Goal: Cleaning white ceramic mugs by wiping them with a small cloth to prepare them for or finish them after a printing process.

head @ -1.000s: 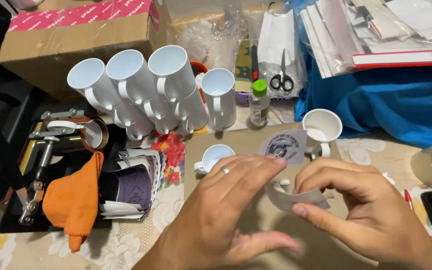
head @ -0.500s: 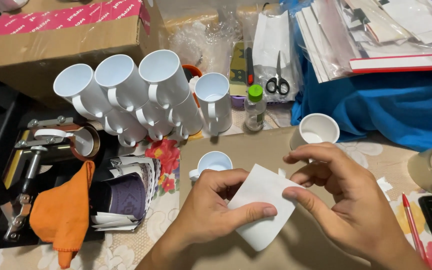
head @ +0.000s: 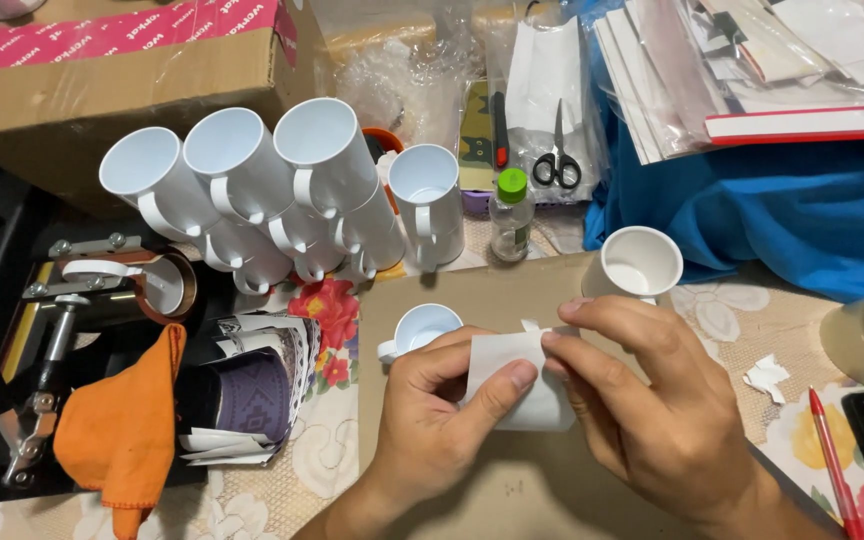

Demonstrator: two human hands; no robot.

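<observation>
Here both hands pinch a small white paper sheet (head: 512, 385) over the brown cardboard mat (head: 512, 480): the left hand (head: 442, 420) presses its thumb on the face, the right hand (head: 652, 400) grips the top edge. Two empty white ceramic mugs (head: 637, 265) stand just beyond, near the mat's far edge; stacked white mugs (head: 252, 190) crowd the left.

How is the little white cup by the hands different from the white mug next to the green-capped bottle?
The little white cup is smaller and sits right beside the left hand; the tall white mug is bigger and stands farther back by the bottle. The little cup stands alone on brown card; the tall mug stands against a leaning pile of other mugs. Both are plain white, upright and have a handle.
</observation>
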